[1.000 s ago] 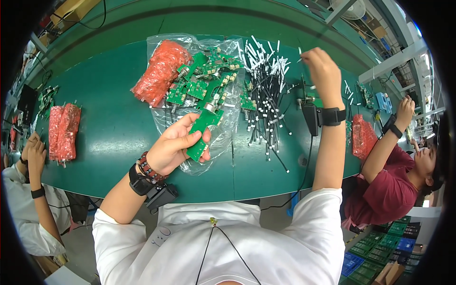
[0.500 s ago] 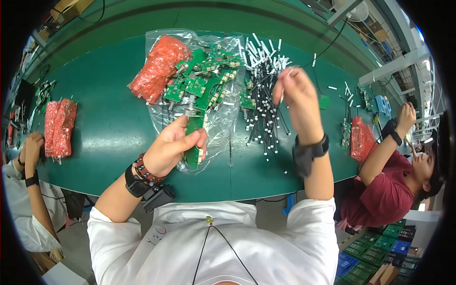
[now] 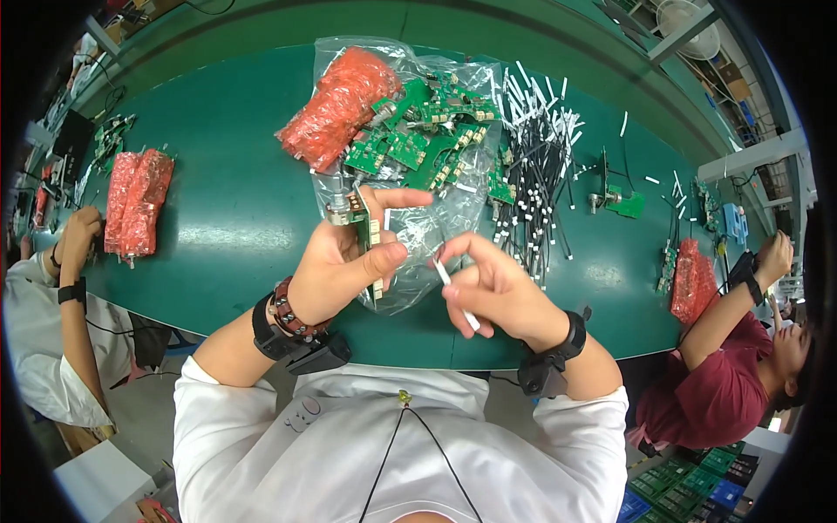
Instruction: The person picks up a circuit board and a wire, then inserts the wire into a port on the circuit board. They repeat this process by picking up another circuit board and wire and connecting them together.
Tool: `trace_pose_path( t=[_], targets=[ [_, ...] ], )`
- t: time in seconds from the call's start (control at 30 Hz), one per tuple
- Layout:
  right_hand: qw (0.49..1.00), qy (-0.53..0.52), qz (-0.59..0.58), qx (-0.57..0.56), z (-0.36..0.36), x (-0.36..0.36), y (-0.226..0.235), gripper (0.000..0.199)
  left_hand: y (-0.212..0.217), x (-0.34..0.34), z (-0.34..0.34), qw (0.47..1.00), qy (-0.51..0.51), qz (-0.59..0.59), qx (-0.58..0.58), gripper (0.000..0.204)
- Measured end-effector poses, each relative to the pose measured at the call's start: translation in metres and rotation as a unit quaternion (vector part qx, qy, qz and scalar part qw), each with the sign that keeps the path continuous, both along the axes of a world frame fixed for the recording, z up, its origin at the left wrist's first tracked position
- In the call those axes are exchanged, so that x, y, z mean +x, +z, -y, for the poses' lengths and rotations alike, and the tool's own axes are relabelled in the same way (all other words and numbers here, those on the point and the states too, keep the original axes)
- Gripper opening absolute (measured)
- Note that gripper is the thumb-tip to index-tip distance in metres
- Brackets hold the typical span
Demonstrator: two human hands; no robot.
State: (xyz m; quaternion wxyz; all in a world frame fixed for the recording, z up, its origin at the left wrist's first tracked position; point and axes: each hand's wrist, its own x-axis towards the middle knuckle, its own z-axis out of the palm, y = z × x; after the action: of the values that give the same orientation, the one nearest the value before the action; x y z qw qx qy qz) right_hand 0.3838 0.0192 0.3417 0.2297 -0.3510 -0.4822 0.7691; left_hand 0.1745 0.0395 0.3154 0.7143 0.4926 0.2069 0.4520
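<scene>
My left hand [image 3: 336, 266] grips a narrow green circuit board [image 3: 363, 228] that has a metal knobbed part and a row of cream connectors. Its thumb lies over the board and the index finger stretches out to the right. Just across from it, my right hand [image 3: 501, 292] pinches a slim white strip [image 3: 457, 295], like those on the black cables; whether a wire runs from it I cannot make out. The two hands are close but apart. Beyond them, a heap of green circuit boards [image 3: 408, 150] and a red bubble-wrapped bundle [image 3: 342, 106] lie on a clear plastic bag [image 3: 410, 283].
A pile of black cables [image 3: 534, 166] with white ends lies right of the bag. Farther right is another green board [image 3: 624, 204]. Red bundles [image 3: 139, 200] lie to the left, and another [image 3: 691, 283] to the right. Co-workers sit on both sides of the green table [image 3: 227, 235].
My right hand has come from above the cable pile down and left, near the board. My left hand has turned the board more on edge. The view has shifted a little.
</scene>
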Motion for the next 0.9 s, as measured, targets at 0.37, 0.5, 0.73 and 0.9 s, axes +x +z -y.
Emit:
trace_pose_path(
  t=[0.37, 0.5, 0.73, 0.9],
  targets=[
    [0.998, 0.060, -0.030, -0.009, 0.011, -0.003, -0.002, 0.018, 0.013, 0.004, 0.000, 0.996, 0.007, -0.060, -0.063, 0.023],
    [0.997, 0.001, -0.069, -0.041, 0.007, 0.000, -0.003, 0.017, 0.008, 0.002, -0.006, 0.985, -0.080, 0.089, -0.123, 0.022],
    [0.999, 0.029, -0.026, -0.037, 0.012, -0.006, -0.013, 0.020, 0.011, 0.005, 0.002, 0.964, -0.157, 0.178, -0.120, 0.016],
    [0.793, -0.114, 0.298, 0.519, -0.005, 0.004, 0.001, 0.036, 0.023, 0.005, 0.003, 0.958, -0.159, 0.115, -0.209, 0.023]
  ],
)
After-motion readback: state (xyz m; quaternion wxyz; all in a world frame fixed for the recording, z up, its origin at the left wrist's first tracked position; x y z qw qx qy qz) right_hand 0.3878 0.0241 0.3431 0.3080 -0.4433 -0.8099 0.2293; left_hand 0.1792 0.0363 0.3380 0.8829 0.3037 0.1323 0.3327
